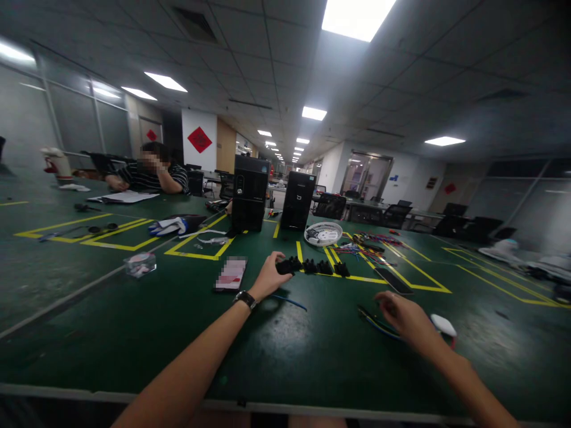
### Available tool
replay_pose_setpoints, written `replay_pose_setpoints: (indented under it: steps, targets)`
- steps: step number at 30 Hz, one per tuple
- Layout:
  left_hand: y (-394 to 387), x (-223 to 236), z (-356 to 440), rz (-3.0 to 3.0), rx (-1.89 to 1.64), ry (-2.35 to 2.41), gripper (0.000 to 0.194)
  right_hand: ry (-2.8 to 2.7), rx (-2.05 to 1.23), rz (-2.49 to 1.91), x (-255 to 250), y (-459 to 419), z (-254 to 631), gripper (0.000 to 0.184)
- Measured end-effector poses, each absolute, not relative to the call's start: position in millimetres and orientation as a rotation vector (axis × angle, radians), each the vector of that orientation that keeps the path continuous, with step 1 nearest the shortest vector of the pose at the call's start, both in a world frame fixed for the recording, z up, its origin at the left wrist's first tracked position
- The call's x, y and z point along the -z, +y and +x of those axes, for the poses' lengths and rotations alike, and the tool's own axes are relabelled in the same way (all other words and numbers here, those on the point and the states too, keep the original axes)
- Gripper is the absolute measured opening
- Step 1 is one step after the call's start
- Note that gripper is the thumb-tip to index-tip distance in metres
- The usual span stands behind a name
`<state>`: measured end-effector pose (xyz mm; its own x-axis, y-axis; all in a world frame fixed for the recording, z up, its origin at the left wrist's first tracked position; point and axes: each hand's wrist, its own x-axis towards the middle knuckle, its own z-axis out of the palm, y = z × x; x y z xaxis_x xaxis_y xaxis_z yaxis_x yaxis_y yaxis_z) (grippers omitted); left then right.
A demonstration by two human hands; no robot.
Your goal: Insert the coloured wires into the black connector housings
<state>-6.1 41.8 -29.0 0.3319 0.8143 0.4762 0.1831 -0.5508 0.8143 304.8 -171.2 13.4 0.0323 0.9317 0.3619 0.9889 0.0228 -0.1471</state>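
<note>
My left hand (268, 277), with a dark watch (245, 300) on its wrist, has thumb and fingers closed around a small black part (285, 267) at the left end of a row. More small black parts (324, 267) lie just right of it. My right hand (404, 316) is curled above the table with its fingertips together; whatever they hold, if anything, is too blurred to make out. Thin wires (379, 324) lie under and beside it. Close to my left wrist, a blue wire (289, 302) rests on the table.
Two black computer towers (250, 193) stand ahead, beside a white round basket (323, 233) and bundled coloured wires (370, 249). A phone (231, 274) and a clear box (140, 264) lie leftward. A dark flat slab (394, 280) and white case (443, 325) are rightward. Another person (151, 172) sits far left.
</note>
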Motion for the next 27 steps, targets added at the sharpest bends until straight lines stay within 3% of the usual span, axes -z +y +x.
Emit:
replay_pose_setpoints:
  steps: [6,12,19,27]
  targets:
    - [27,28,8,1.293,-1.131,0.575,0.083,-1.884,0.218,-1.683,-51,-126,232,0.029]
    - [27,29,10,0.936,-1.068,0.526,0.067,-1.87,0.102,-1.491,-36,-58,165,0.025]
    - [22,26,8,0.894,-1.075,0.49,0.071,-1.701,-0.081,-1.389,6,-38,148,0.025]
    - [22,31,12,0.953,-1.072,0.392,0.079,-1.724,-0.093,-1.364,16,-49,141,0.022]
